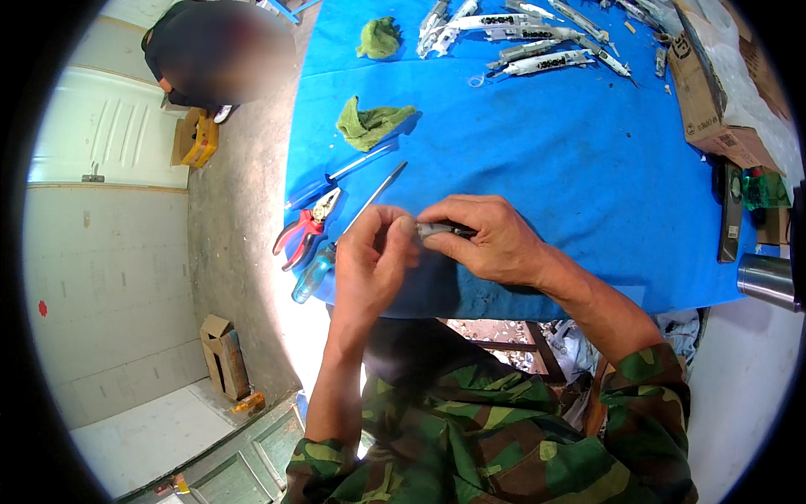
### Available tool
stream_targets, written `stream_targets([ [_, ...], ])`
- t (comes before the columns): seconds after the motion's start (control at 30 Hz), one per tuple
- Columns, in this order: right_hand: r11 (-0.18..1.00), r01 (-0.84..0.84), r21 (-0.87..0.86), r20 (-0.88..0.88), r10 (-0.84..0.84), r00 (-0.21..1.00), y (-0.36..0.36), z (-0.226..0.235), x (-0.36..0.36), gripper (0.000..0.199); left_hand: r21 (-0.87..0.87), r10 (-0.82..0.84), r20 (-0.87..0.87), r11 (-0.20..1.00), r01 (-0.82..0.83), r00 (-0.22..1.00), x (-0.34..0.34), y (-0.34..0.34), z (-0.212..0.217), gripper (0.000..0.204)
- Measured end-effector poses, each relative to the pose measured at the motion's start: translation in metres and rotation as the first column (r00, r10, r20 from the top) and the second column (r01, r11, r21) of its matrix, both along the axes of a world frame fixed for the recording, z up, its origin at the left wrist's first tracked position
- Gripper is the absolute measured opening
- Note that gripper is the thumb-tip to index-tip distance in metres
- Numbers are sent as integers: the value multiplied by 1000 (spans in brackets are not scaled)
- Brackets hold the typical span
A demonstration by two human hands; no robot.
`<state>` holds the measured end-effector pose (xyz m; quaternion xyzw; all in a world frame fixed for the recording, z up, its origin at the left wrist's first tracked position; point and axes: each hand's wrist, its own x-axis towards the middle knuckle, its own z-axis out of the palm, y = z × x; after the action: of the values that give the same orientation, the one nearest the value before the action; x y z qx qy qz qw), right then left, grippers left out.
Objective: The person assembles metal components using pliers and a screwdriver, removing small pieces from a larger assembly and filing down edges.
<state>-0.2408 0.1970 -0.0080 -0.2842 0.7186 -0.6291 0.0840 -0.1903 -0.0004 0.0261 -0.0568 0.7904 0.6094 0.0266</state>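
Above the near part of the blue cloth, my right hand (495, 239) pinches a small grey and black cylindrical part (435, 228) between thumb and fingers. My left hand (375, 256) is closed, its fingertips slightly blurred at the part's left end. Whether those fingertips grip anything is hidden. Just left of it lie a blue-handled screwdriver (315, 275), pliers with red and black handles (307, 225), and a second blue screwdriver (311, 191). A crumpled green cloth (369, 123) rests beyond my hands.
Several slim white and grey device parts (546, 62) are heaped at the far side, beside another green rag (379, 38). A cardboard box (714, 101) and a steel cup (768, 281) stand right. A person (218, 50) is at the far left, near a yellow box (200, 139).
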Motion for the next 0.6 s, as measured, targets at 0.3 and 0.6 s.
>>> stream_targets([
  [0.3, 999, -24, 27, 115, 21, 993, 2, 5, 0, 26, 119, -68, 64, 991, 60, 996, 1, -11, 2, 23],
  [0.6, 996, -87, -16, 203, 89, 975, 5, 8, -1, 28, -26, -97, 57, 995, 98, 994, 2, -12, 0, 18],
])
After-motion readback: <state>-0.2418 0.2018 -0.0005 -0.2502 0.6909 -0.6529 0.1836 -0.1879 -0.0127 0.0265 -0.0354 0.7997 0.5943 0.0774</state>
